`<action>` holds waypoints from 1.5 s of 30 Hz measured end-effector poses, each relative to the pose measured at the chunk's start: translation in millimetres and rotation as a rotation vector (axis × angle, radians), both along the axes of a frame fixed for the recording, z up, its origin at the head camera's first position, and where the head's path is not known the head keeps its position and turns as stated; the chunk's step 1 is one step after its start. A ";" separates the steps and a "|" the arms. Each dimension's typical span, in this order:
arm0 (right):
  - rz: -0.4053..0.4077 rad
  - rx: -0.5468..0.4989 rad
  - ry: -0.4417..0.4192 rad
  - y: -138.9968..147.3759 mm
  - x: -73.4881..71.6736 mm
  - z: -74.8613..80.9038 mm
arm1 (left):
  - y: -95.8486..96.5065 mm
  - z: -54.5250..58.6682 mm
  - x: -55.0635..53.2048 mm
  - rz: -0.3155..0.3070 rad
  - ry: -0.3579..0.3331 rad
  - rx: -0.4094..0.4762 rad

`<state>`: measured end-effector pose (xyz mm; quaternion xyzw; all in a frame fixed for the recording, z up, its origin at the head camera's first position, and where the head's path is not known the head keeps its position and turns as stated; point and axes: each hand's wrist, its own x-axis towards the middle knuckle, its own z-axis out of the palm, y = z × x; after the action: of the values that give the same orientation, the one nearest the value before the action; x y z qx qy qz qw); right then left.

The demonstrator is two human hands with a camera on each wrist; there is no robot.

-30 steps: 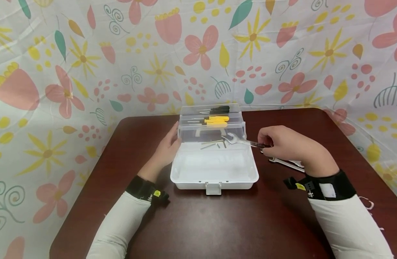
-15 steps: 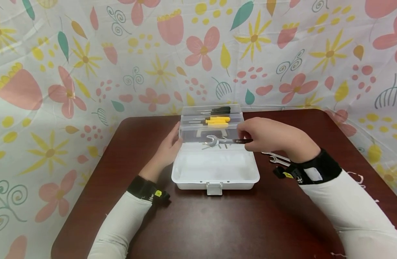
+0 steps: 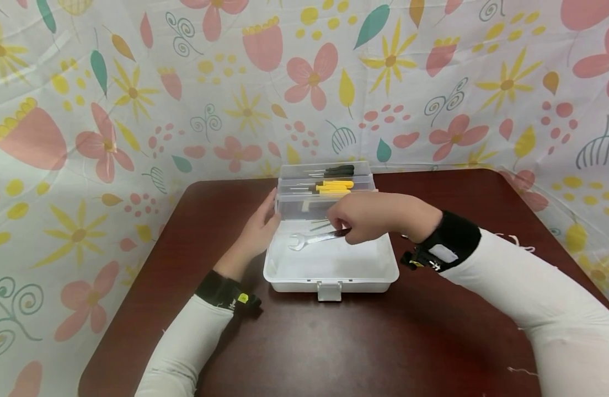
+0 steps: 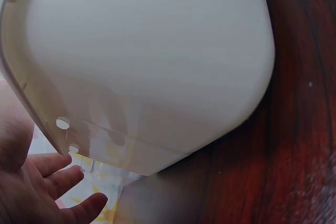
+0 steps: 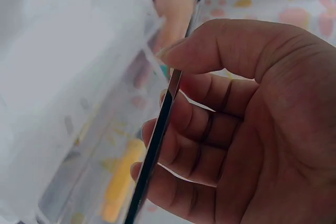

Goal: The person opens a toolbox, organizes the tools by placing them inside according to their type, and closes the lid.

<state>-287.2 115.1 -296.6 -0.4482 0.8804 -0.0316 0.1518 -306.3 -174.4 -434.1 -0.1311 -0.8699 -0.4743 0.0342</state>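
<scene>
A white toolbox [image 3: 354,286] lies open on the table, its clear lid tipped back. My left hand [image 3: 255,230] touches the box's rear left side near the lid, its fingers fairly straight and relaxed in the left wrist view. Above the white bottom compartment, my right hand [image 3: 371,216] pinches an open-end wrench [image 3: 315,239] between thumb and fingers. The wrench's jaw end points left, over the compartment. Slim L-shaped hex keys [image 3: 320,225] lie at the back of the box, partly hidden by my right hand. The wrench's dark shaft [image 5: 163,116] crosses the fingers in the right wrist view.
Yellow-handled screwdrivers [image 3: 336,186] and black-handled ones [image 3: 340,170] lie in the lid's clear trays. A dark red-brown table [image 3: 294,347] bears the box, with a flowered cloth [image 3: 205,82] hanging behind it. White threads [image 3: 518,242] lie at the right.
My right hand has carried the wrench left and toward me, from beside the box to above its compartment. The wrenches on the table are now mostly covered by the right wrist. My left hand stays put.
</scene>
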 end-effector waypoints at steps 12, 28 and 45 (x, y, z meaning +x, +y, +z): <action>0.150 0.082 -0.047 -35.9 4.9 -24.4 | -1.0 1.4 1.9 -0.001 0.011 -0.008; 0.185 0.141 -0.050 -50.9 11.6 -46.3 | -1.8 -4.9 -3.6 -0.032 0.054 0.036; 0.123 0.236 -0.097 -49.4 11.4 -71.5 | -0.9 -2.3 -1.7 -0.019 0.049 0.019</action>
<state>-275.8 65.7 -368.1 -0.4782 0.8405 0.0600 0.2475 -308.0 -175.3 -436.4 -0.1507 -0.8629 -0.4795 0.0523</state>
